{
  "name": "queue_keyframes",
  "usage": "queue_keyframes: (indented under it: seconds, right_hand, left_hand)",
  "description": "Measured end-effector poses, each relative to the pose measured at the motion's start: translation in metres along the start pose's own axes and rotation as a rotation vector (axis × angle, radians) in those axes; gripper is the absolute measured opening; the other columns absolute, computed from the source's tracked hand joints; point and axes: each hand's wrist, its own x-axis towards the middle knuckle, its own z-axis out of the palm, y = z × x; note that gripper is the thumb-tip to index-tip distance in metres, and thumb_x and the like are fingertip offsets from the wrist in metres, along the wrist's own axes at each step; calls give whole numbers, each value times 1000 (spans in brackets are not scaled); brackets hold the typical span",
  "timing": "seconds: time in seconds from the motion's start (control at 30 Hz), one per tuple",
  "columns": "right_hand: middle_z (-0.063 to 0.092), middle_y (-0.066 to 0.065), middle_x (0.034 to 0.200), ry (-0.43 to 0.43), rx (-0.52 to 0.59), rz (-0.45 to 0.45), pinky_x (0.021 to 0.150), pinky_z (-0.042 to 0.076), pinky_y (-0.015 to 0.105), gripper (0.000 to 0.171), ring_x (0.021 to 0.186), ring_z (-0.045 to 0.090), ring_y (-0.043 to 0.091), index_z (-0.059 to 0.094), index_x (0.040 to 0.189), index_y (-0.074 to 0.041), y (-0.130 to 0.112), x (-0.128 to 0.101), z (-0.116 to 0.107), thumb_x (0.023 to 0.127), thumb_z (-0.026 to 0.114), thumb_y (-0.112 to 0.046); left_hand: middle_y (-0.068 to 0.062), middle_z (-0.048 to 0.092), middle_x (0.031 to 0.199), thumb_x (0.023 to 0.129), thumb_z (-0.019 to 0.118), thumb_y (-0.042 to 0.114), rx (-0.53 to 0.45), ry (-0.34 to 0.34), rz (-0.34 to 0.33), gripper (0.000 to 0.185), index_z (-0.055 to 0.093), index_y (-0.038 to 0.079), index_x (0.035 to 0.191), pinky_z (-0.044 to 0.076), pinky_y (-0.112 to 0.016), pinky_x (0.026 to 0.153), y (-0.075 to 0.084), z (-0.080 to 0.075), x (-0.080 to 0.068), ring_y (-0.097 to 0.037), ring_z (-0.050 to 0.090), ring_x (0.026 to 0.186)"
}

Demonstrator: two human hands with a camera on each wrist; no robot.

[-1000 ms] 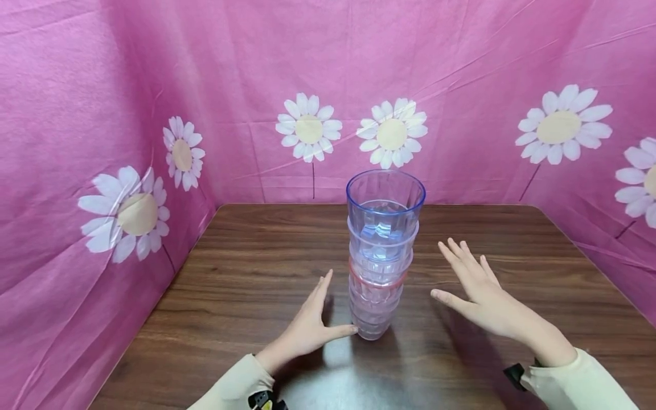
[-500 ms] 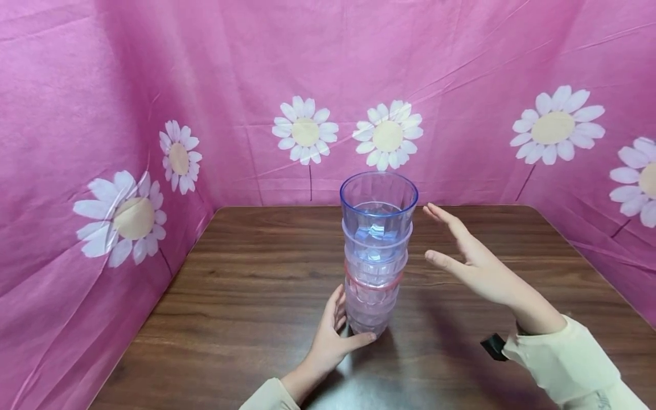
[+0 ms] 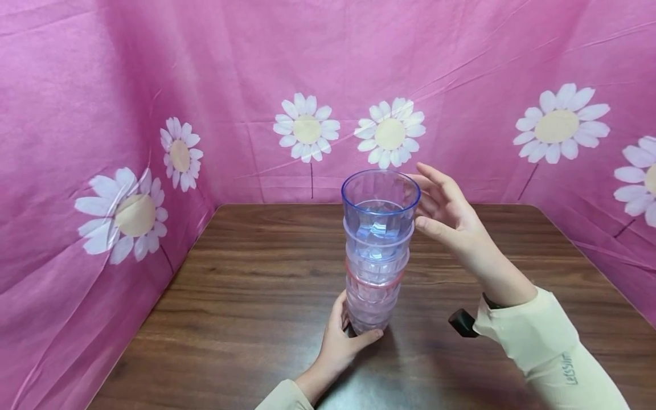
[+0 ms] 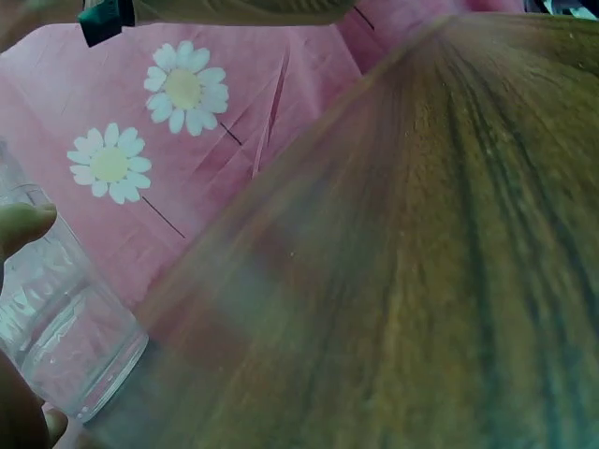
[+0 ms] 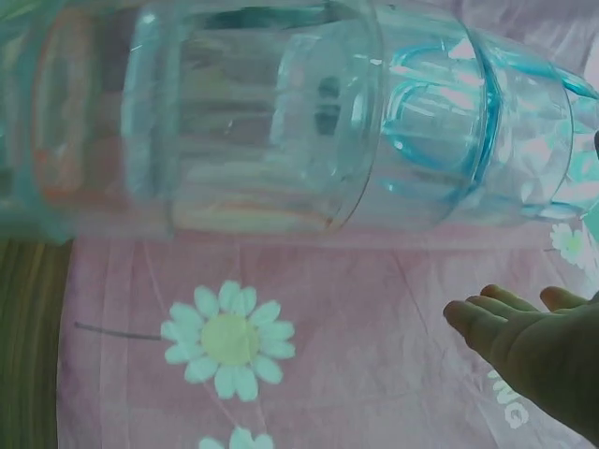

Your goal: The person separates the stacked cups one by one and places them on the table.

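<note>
A tall stack of nested clear plastic cups [image 3: 378, 250] stands upright on the table. Its top cup [image 3: 381, 191] has a blue rim, and a cup lower down has a red one. My left hand [image 3: 340, 341] grips the stack near its base, thumb across the front and fingers round the far left side. In the left wrist view its thumb [image 4: 26, 224] lies against the clear lower cups [image 4: 80, 346]. Beside the top cup, on the right, is my right hand [image 3: 453, 219], thumb and fingers spread. The right wrist view shows its fingers [image 5: 487, 323] apart from the stack.
The stack stands on a dark wood-grain table [image 3: 246, 285]. Pink cloth [image 3: 230, 68] printed with white daisies hangs behind the table and along both sides. A black device [image 3: 463, 323] sits at the right sleeve's cuff.
My left hand has moved right and closed round the stack's base. My right hand has moved up and left to the top cup. The stack keeps its place on the table.
</note>
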Motion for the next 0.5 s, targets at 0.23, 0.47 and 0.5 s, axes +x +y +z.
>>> queue_keyframes:
  seconds: [0.23, 0.47, 0.5]
  right_hand:
    - [43, 14, 147, -28, 108, -64, 106, 41, 31, 76, 131, 47, 24, 31, 153, -9, 5, 18, 5, 89, 73, -6]
    - [40, 16, 150, -117, 96, -81, 103, 45, 37, 93, 135, 46, 28, 29, 155, -13, 3, 28, 11, 80, 84, -8]
    - [41, 15, 149, -128, 98, -77, 103, 46, 38, 95, 135, 46, 29, 28, 155, -13, 2, 29, 12, 79, 84, -6]
  left_hand:
    - [-13, 53, 140, 72, 85, 1, -15, 5, -13, 86, 40, 1, 146, 35, -33, 107, -2, -1, 0, -24, 50, 128]
    - [-15, 56, 137, 72, 85, 0, -40, -11, -52, 85, 42, 0, 144, 37, -31, 105, -3, -5, 3, -28, 51, 127]
    - [-15, 56, 137, 72, 86, 0, -40, -11, -58, 84, 42, 1, 144, 37, -31, 105, -3, -6, 3, -28, 51, 127]
